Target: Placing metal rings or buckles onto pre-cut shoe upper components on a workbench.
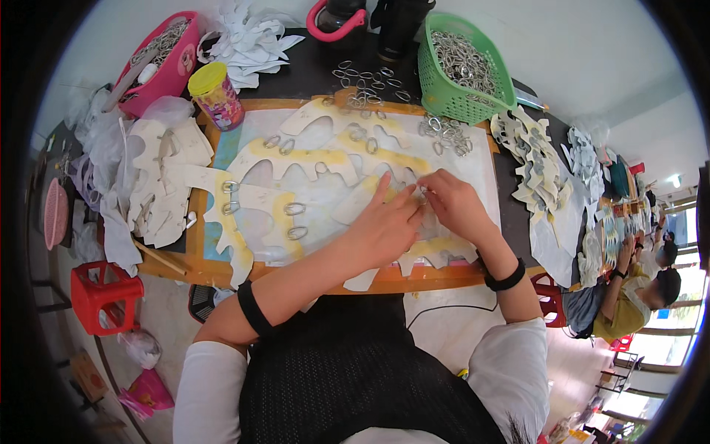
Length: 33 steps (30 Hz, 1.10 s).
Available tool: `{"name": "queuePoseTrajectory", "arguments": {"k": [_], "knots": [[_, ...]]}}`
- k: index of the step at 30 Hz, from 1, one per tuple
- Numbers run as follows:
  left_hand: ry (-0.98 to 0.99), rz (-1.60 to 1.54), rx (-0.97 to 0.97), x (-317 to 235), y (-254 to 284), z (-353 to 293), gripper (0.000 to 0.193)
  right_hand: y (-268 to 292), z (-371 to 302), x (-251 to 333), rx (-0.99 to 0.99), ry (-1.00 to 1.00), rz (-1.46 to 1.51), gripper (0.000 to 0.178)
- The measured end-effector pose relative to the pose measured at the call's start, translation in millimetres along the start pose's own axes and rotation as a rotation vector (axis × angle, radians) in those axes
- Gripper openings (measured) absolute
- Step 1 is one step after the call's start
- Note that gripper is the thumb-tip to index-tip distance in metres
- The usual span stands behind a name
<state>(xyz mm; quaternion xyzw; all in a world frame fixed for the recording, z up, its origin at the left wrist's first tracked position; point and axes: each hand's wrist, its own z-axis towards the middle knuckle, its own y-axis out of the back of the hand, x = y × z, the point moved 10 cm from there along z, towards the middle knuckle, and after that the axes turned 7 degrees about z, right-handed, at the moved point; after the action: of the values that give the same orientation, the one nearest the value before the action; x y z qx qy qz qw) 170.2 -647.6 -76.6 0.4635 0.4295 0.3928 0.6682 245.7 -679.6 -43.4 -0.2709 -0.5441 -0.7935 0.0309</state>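
My left hand point(390, 224) lies with its fingers stretched out over a cream cut-out piece point(351, 205), pressing near its right end. Close beside it, my right hand point(460, 209) is closed in a pinch, thumb and forefinger on a small shiny metal ring point(423, 189) mostly hidden by the fingertips. More cream cut-out pieces with curved edges and yellowish glue-like bands lie around the hands on the white board point(473, 159). Pairs of oval metal rings point(296, 221) rest on several of them, including the piece at the left point(238, 240).
A green basket point(473, 111) of metal rings stands at the back right, with loose rings point(447, 135) before it. At the back left are a pink basket point(166, 78) and a yellow-lidded tub point(222, 103). Stacked pieces point(536, 166) lie at the right. Another person point(629, 300) works farther right.
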Motion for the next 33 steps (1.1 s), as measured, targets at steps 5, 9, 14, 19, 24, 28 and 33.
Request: {"name": "queuePoseTrajectory", "arguments": {"k": [5,9,14,19,24,28,33], "knots": [[-0.006,0.036,-0.022,-3.1,-5.5,-3.1,0.049,31.2,-9.0,-43.0,-0.229,-0.303,0.342,0.025],[0.005,0.038,-0.019,-5.3,-5.4,-0.3,0.050,23.0,-6.3,-36.7,-0.090,-0.292,0.257,0.016],[0.034,0.036,-0.033,-4.1,-3.5,1.7,0.051,-0.6,-5.8,-54.8,0.030,-0.379,0.166,0.016],[0.061,0.003,-0.030,-3.6,-2.4,3.1,0.052,-8.3,-10.1,-69.8,0.043,-0.485,0.251,0.018],[0.056,-0.036,-0.060,-4.1,-1.5,3.3,0.052,-11.9,-10.9,-72.5,0.045,-0.542,0.239,0.021],[0.105,-0.006,-0.072,1.7,1.0,0.7,0.051,-16.1,-12.9,-79.3,0.044,-0.581,0.262,0.020],[0.061,-0.023,-0.062,4.0,-1.3,1.1,0.051,-6.0,-11.4,-78.0,-0.095,-0.586,0.272,0.019]]}}
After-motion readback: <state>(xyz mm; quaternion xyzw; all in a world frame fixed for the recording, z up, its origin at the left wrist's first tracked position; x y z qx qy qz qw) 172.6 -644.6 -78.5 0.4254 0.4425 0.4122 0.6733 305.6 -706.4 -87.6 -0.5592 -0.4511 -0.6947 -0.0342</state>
